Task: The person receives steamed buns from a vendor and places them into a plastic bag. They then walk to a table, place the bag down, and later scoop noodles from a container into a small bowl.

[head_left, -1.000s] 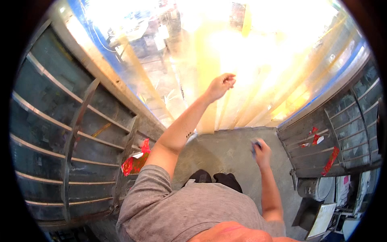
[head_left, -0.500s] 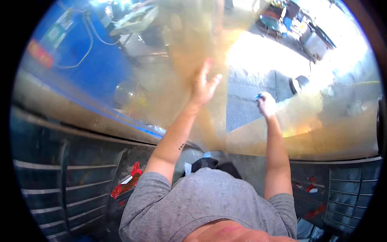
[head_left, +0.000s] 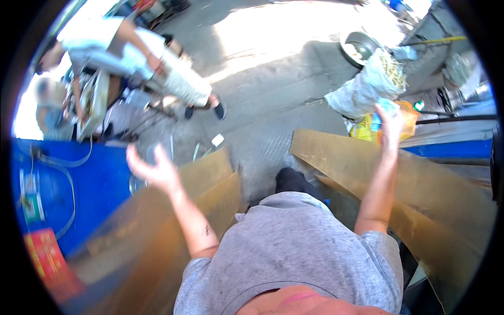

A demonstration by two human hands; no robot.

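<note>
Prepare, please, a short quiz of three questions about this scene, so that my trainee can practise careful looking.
1. Which of the person's hands holds the light blue thing?
2. True or false: the left hand is clenched into a fist.
3. Where in the picture is the sack?
A) at the far left
B) at the bottom middle
C) in the right half

Key:
1. The right hand.
2. False; it is open, with fingers spread.
3. C.
</note>
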